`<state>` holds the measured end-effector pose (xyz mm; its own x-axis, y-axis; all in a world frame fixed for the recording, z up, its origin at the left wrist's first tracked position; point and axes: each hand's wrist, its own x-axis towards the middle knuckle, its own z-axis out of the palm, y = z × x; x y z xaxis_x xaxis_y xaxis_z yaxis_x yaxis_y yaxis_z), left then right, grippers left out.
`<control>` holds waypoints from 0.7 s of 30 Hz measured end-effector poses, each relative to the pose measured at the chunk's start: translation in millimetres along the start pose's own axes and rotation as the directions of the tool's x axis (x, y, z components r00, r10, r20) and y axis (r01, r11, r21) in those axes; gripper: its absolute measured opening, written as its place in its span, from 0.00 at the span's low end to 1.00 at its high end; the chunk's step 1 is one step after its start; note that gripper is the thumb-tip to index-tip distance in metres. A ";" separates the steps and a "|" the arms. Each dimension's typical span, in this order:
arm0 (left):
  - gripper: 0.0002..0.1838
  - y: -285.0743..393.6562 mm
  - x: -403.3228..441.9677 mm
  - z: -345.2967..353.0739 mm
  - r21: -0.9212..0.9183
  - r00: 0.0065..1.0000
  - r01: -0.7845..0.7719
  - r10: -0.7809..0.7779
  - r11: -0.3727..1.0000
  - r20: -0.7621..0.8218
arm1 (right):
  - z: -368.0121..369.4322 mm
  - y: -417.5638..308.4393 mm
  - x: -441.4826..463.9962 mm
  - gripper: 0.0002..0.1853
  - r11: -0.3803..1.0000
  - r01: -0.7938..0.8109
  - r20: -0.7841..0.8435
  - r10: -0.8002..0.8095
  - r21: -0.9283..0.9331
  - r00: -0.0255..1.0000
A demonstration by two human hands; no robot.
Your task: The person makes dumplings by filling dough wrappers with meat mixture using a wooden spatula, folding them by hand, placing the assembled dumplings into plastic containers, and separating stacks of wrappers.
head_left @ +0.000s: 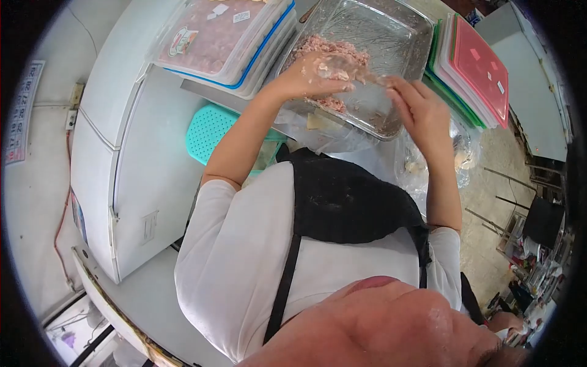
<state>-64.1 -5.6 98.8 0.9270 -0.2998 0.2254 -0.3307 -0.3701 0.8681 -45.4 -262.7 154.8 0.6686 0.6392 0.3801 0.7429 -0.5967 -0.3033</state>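
My left hand [319, 74] is held cupped over the metal tray [400, 46], with a smeared lump of ground meat [335, 66] on it. Bits of meat stick to its skin and fingers. My right hand [422, 110] pinches the end of a thin, narrow utensil [374, 79], whose other end reaches the meat at my left hand. Its exact kind is blurred. More pink ground meat [327, 46] lies heaped in the tray under and beyond my left hand, and a smaller clump sits by the near rim. Greasy streaks cover the tray's bottom.
Stacked lidded containers [208, 40] of pink contents stand left of the tray. A turquoise perforated basket [211, 131] is below them, beside a white freezer [140, 165]. Colored lids [480, 67] are stacked at right. Clear plastic bags [422, 156] lie near my right forearm.
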 end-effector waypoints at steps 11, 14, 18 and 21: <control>0.18 17.3 -12.2 -0.7 0.094 0.998 -0.066 0.067 0.993 0.000 | 2.8 23.4 2.7 0.15 0.941 0.166 0.072 -0.195 0.295 0.978; 0.15 16.5 -13.0 -8.4 0.142 0.983 -0.179 0.182 0.974 -0.009 | 18.7 18.6 6.8 0.13 0.955 0.208 0.088 -0.230 0.210 0.969; 0.15 -1.2 -14.8 -25.2 0.070 0.974 -0.227 0.228 0.971 0.005 | -4.5 -33.8 7.1 0.12 0.983 0.132 0.074 -0.123 -0.126 0.990; 0.16 -4.5 -19.6 -39.3 0.091 0.976 -0.217 0.219 0.972 -0.018 | -7.9 -45.3 18.0 0.12 0.991 0.082 0.100 -0.071 -0.107 0.992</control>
<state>-73.8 36.5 107.9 0.8350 -0.3578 0.4180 -0.5384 -0.3749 0.7547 -67.3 -228.0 182.3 0.6137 0.7254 0.3117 0.7875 -0.5908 -0.1756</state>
